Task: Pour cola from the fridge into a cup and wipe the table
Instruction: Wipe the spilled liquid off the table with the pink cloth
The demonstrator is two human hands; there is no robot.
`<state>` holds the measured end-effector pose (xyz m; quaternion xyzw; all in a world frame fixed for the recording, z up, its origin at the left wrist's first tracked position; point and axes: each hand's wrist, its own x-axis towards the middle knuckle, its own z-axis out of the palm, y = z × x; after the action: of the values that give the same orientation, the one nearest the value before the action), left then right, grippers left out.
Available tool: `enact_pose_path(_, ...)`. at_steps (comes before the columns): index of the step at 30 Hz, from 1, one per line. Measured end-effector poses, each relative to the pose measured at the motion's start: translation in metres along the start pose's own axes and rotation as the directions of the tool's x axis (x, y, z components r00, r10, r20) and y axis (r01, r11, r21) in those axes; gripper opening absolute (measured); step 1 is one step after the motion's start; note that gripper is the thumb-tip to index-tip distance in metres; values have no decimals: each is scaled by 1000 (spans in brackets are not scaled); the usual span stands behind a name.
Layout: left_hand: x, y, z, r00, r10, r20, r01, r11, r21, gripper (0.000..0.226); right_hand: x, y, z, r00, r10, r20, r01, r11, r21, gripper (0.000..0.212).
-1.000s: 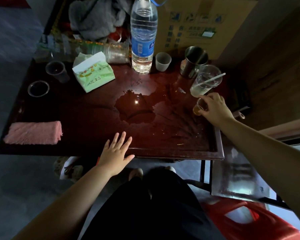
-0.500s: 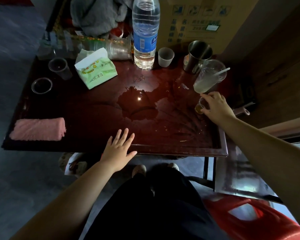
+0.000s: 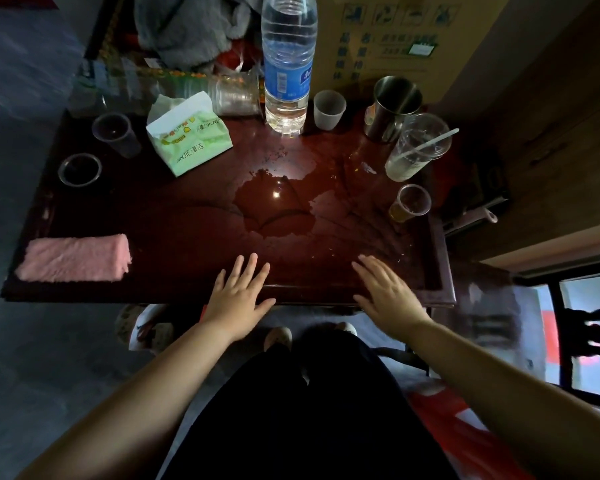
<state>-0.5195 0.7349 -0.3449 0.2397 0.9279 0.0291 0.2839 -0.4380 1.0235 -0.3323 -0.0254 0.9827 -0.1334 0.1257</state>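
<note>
A small clear plastic cup (image 3: 409, 203) with a little amber drink stands near the right edge of the dark red table (image 3: 174, 220). A wide puddle (image 3: 274, 206) of spilled liquid lies in the table's middle. A folded pink cloth (image 3: 75, 258) rests at the front left corner. My left hand (image 3: 238, 297) lies flat with spread fingers on the front edge. My right hand (image 3: 385, 292) lies flat on the same edge, further right, apart from the cup. Both hands hold nothing.
A tall water bottle (image 3: 288, 64), a green tissue pack (image 3: 189, 136), a small white cup (image 3: 329, 109), a steel mug (image 3: 394, 107), and a big clear cup with a straw (image 3: 416, 147) stand at the back. Two dark cups (image 3: 115, 133) sit at the left. A cardboard box (image 3: 395, 36) stands behind.
My right hand has let go of the small cup and drawn back to the table's front edge, fingers straight. My left hand has stayed on the front edge.
</note>
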Motion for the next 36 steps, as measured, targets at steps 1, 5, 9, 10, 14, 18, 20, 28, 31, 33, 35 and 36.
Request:
enact_pose_path(1, 0, 0, 1, 1000, -1, -7, 1, 1000, 5, 69, -3, -2, 11, 999, 12, 51, -11, 999, -31, 67)
enact_pose_path(5, 1, 0, 2, 1000, -1, -18, 1, 1000, 8, 69, -3, -8, 29, 992, 85, 98, -70, 987, -143, 73)
enact_pose_path(9, 1, 0, 5, 999, 0, -34, 0, 1000, 5, 69, 2, -9, 28, 984, 116, 133, -96, 985, -146, 79)
enact_pose_path(10, 1, -1, 6, 999, 6, -41, -6, 1000, -1, 69, 2, -8, 28, 982, 120, 144, -99, 984, -148, 80)
enact_pose_path(14, -6, -13, 7, 984, 35, -176, -65, 984, -167, 71, 3, -8, 26, 979, 114, 169, -86, 982, -165, 81)
enact_pose_path(18, -23, -53, 8, 909, -107, -402, -2, 965, -261, 71, 1, -8, 28, 980, 121, 158, -93, 980, -174, 83)
enact_pose_path(20, -31, -83, 6, 858, -260, -443, 131, 945, -301, 68, 1, -8, 28, 979, 123, 160, -94, 980, -175, 89)
enact_pose_path(28, -36, -155, -10, 750, -575, -326, 483, 813, -324, 70, 3, -17, 21, 972, 147, 184, -114, 978, -176, 79)
enact_pose_path(31, -32, -165, -13, 723, -628, -287, 539, 773, -334, 70, 4, -24, 19, 977, 123, 174, -92, 980, -174, 85)
enact_pose_path(33, -29, -169, -14, 728, -630, -270, 549, 772, -320, 70, 8, -33, 18, 984, 39, 175, -6, 983, -182, 84)
enact_pose_path(35, -26, -169, -18, 717, -638, -279, 555, 766, -325, 69, 18, -44, 18, 980, -46, 192, 84, 978, -192, 83)
enact_pose_path(36, -25, -170, -19, 709, -642, -291, 557, 763, -329, 67, 24, -50, 18, 978, -78, 194, 117, 973, -198, 83)
